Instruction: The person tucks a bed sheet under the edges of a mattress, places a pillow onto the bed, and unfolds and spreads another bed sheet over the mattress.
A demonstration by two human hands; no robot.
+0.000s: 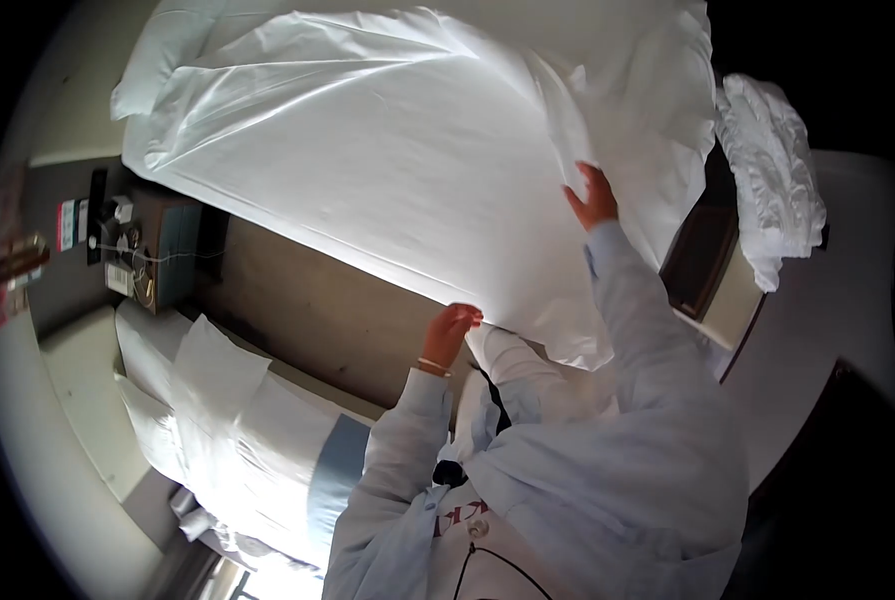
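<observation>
A white sheet (397, 190) is spread over the bed in front of me, with loose folds along its far and right parts. My right hand (595, 198) is over the sheet beside a raised fold (559, 110), its thumb and fingers apart. Whether the fingertips touch the cloth is hard to tell. Near the bed's close edge is my left hand (450, 333), its fingers loosely bent and nothing visible in them. A light band circles that wrist. Between my hands and my body, a crumpled sheet corner (577, 335) hangs at the edge.
A second bed with white pillows (212, 375) and a blue runner (339, 470) lies at lower left. Between the beds runs a brown floor strip (297, 290). A nightstand (175, 250) with cables stands at left. Bunched white bedding (772, 170) lies at right.
</observation>
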